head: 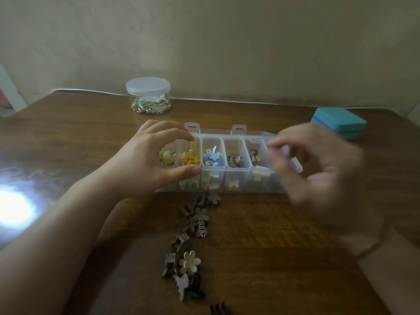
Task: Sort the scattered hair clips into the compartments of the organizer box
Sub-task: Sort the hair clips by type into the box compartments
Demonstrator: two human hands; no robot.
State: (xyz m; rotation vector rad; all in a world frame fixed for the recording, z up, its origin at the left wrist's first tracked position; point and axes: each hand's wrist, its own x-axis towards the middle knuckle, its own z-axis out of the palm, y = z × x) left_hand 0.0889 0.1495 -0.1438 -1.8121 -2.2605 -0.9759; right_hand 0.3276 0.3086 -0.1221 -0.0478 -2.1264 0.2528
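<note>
Room: a plain pale wall behind a brown wooden desk [68, 137], with a bright glare patch on its left side.
Organizer box: a clear plastic organizer box [236, 176] sits mid-desk, lid off or swung back — two latch tabs stand up at its far edge. Its compartments run in rows from left to right.
Compartments: yellow and orange clips [188, 159] lie in the left ones, blue flower clips [212, 158] in the next, brown clips [235, 160] further right.
Left hand: the left hand [147, 162] braces the box's left end, thumb on the near side and fingers [179, 135] curved over the far side, clasping the box wall between them.
Right hand: the right hand [318, 169] is badly blurred over the box's right end. Its fingers look curled around something small and pale, but I cannot tell what it is or whether they truly hold it.
Scattered clips: a trail of loose hair clips [195, 226] runs from the box's near edge toward the viewer — brown squares, taupe flowers, and a cream flower clip [190, 262] near the bottom.
Jar: a round clear jar [148, 95] with a lid stands near the wall, trinkets inside.
Blue case: a closed blue case [339, 122] rests at the far right, well apart from the box.
</note>
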